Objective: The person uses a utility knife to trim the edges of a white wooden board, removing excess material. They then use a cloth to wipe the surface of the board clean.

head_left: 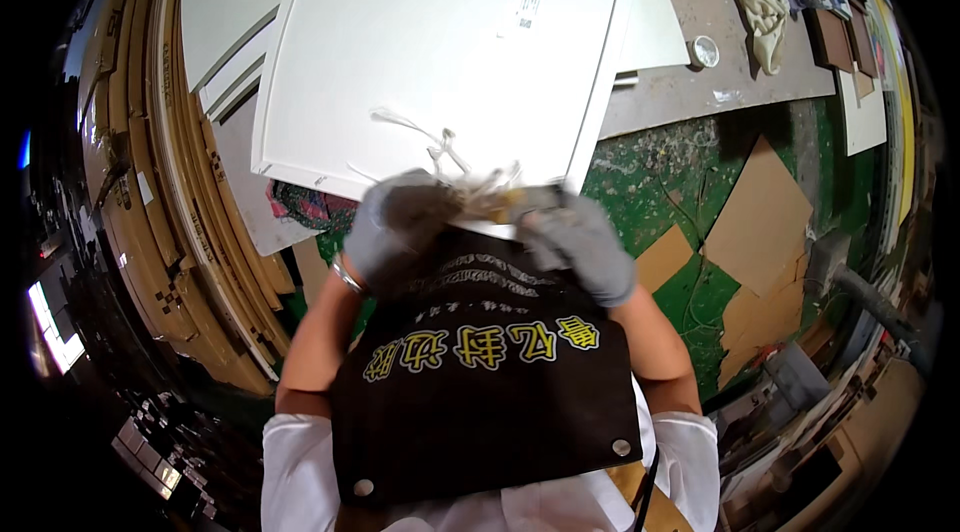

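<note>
My left hand [398,224], in a grey glove with a metal band at the wrist, is curled at the near edge of a white panel [420,42] with a small label [525,7]. My right hand [575,240], also gloved, is closed beside it, near a small yellowish item. Between them is a blurred tangle of pale strands [470,187], some loose ends lying on the panel. Motion blur hides exactly what each hand holds. Below both hands hangs a black apron [480,422] with yellow printing.
Stacked cardboard-wrapped boards [160,182] stand at left. At right are a bench [700,97] with a white cloth [762,12] and small round tub [704,52], board offcuts [848,52], cardboard sheets [758,222] on the green floor [640,172], and a grey metal bar [865,297].
</note>
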The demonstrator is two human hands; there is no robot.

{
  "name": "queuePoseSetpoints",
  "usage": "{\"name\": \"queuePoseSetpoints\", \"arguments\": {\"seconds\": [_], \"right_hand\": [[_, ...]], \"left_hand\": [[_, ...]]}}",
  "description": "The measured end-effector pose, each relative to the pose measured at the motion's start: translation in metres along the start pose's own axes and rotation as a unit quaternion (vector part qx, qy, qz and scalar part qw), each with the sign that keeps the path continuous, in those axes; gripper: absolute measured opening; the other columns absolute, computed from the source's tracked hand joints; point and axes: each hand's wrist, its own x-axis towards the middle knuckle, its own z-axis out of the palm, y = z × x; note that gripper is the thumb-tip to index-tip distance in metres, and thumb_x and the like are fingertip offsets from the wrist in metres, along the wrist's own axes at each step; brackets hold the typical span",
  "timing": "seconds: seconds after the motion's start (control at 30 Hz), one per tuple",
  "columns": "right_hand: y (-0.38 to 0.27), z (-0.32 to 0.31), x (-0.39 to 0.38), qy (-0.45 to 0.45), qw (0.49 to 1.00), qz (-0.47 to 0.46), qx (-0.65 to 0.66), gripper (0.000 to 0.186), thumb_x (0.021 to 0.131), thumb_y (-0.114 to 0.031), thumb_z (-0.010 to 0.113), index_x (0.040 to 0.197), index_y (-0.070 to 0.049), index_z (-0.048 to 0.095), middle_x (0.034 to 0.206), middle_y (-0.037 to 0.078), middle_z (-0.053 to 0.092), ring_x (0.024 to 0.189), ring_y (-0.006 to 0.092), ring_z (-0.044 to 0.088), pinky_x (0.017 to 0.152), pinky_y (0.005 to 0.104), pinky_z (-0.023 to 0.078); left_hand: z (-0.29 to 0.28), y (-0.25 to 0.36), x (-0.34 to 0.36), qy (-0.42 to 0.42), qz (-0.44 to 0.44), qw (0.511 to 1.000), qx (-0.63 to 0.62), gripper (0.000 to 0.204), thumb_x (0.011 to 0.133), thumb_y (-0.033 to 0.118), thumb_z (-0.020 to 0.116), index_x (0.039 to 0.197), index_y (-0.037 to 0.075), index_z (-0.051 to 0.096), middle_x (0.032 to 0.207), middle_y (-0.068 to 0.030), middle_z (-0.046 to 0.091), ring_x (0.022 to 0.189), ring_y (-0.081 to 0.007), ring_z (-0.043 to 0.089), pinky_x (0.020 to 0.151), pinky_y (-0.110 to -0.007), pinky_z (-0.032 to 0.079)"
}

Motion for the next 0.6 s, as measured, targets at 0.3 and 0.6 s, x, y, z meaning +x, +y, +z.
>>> {"name": "queuePoseSetpoints", "arguments": {"seconds": [0.3,0.6], "right_hand": [[0.075,0.044,-0.043,0.318,0.913,-0.158,-0.203,0.030,0.095,-0.010,0.047,0.124,0.000,0.049,0.108,0.013,0.063,0.086,0.0202,0.060,0.079,0.0336,0.048],[0.128,0.084,-0.035,0.520,0.722,-0.198,-0.412,0.026,0.092,-0.007,0.054,0.117,0.000,0.057,0.097,0.016,0.059,0.084,0.0276,0.060,0.074,0.0352,0.048]], "left_hand": [[-0.173,-0.096,-0.023,0.549,-0.013,0.809,-0.210,0.034,0.101,0.034,0.046,0.081,0.008,0.054,0.068,0.0015,0.052,0.055,-0.0042,0.045,0.050,-0.016,0.039],[-0.136,-0.172,-0.026,0.361,-0.008,0.931,-0.053,0.034,0.098,0.031,0.055,0.101,-0.002,0.063,0.079,0.0002,0.056,0.067,-0.0042,0.047,0.057,-0.018,0.038]]}}
